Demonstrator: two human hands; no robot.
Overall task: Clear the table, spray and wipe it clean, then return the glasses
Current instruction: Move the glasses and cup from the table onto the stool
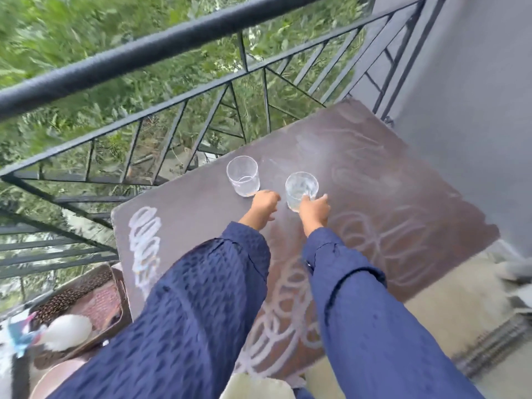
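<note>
Looking down from the head camera, I see a black metal railing with a round top bar and thin slanted struts. It runs across the far side, with blurred green foliage beyond it. A smooth grey wall closes off the right.

Wedged between them is the table, a flat dark-brown rectangular slab with rounded corners. Its matte top is covered in pale looping streaks, thickest and whitest near the left edge and the near edge. The far edge sits just beside the railing and the far right corner meets the wall. The right half of the top is open room.

My two sleeves are dark blue and finely textured, and they reach over the near edge. Off the left edge sits a brown woven basket with a perforated rim, and a white rounded object lies in it.

Two clear, straight-sided glasses stand upright near the far left of the top, close together but apart. The left glass stands close to the table's far edge. My left hand touches its base on the near side, and I cannot tell whether it grips. My right hand curls thumb and fingers around the lower part of the right glass.
</note>
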